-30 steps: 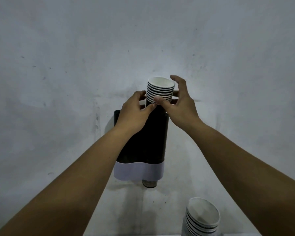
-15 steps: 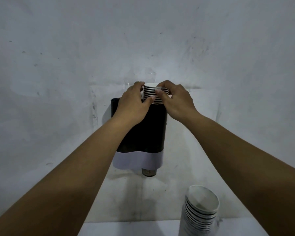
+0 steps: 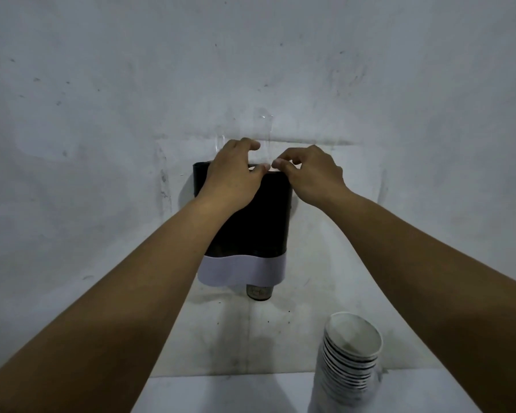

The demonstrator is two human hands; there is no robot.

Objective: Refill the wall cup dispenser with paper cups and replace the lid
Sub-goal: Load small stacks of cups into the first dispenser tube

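Note:
A black wall cup dispenser (image 3: 259,222) with a white band at its foot hangs on the wall. One cup's base (image 3: 258,293) pokes out underneath. The paper cup stack (image 3: 252,167) is sunk into the open top, with only a pale sliver of rim showing between my hands. My left hand (image 3: 236,174) curls over the top opening, thumb on the rim. My right hand (image 3: 307,171) pinches the rim from the right with thumb and forefinger. No lid is in view.
A second stack of white paper cups (image 3: 350,356) leans at the lower right on a white surface (image 3: 221,394) below the dispenser. A clear plastic piece (image 3: 262,123) is stuck to the grey wall just above the dispenser.
The cup stack has slid down into the dispenser, from standing well above the top to almost fully inside. Both hands have followed it down to the opening.

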